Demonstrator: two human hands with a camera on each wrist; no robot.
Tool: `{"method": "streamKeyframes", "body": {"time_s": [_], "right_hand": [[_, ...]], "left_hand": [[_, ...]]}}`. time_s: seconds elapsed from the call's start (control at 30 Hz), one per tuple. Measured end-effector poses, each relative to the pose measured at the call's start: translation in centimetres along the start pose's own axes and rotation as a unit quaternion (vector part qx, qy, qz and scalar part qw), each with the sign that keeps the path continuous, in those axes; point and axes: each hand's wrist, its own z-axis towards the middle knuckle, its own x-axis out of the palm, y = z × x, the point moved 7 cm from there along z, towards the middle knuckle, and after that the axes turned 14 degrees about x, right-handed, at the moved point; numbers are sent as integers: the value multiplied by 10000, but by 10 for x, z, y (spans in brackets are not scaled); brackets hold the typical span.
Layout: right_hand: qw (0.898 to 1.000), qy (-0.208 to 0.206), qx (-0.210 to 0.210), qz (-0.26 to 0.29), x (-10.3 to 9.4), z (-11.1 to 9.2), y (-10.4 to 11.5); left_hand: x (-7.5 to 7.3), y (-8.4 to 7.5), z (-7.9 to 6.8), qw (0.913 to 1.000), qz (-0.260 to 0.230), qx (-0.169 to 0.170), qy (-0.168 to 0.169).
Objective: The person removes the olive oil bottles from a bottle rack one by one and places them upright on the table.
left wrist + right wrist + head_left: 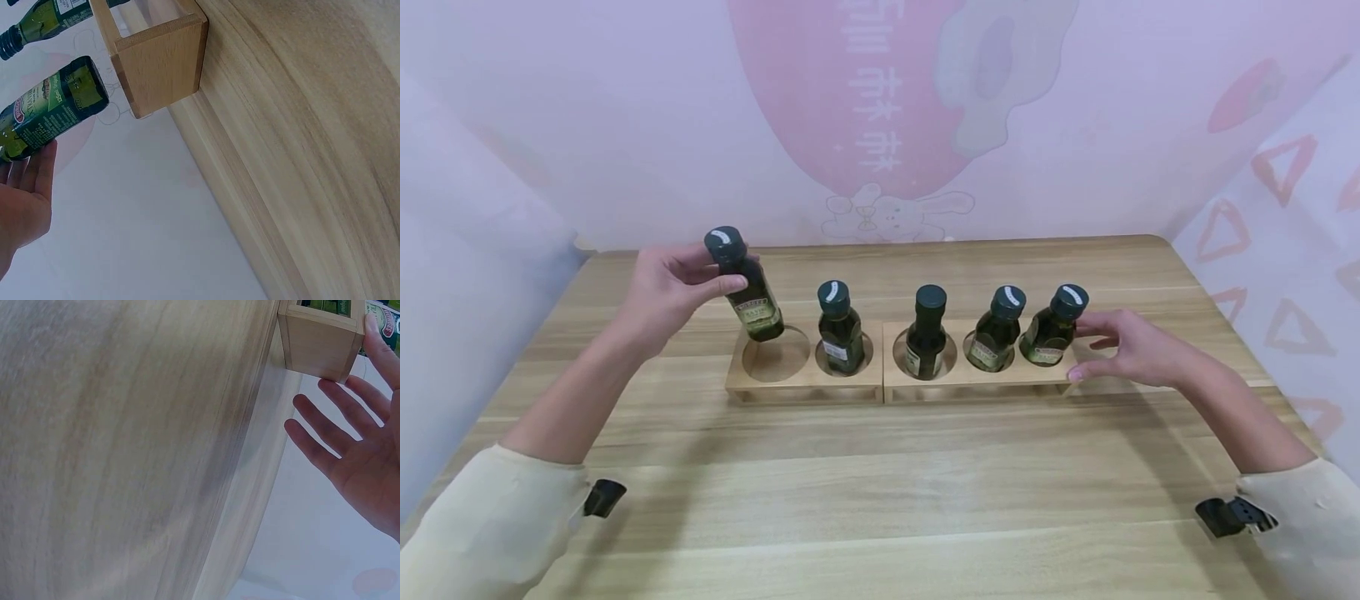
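The left hand (673, 287) is pinching a dark green bottle (756, 310) near its neck, between the thumb and the fingers. This bottle is tilted and lifted apart from the left wooden rack (806, 395), close to its vacant round hole (775, 357). One more bottle (842, 340) stands in the same rack. The right hand (1138, 346) has its fingers spread at the end of the right wooden rack (962, 384), where three bottles (926, 340) stand; whether the fingertips touch the wood, I cannot tell. Both racks rest on the table (880, 483), side by side.
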Motion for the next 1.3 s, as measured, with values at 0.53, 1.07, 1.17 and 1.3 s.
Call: {"method": "streamKeyframes", "body": {"time_s": [0.53, 1.07, 1.17, 1.3], "right_hand": [[9996, -111, -237, -118, -2, 0, 0], [9995, -141, -282, -85, -1, 0, 0], [9995, -135, -274, -73, -1, 0, 0], [9995, -129, -281, -59, -1, 0, 0]], "left_hand": [[-21, 4, 10, 9972, 299, -312, -604], [-21, 18, 15, 9971, -77, -318, -687], [-22, 22, 15, 9965, -103, -368, -741], [-24, 26, 16, 9957, -69, -440, -816]]}}
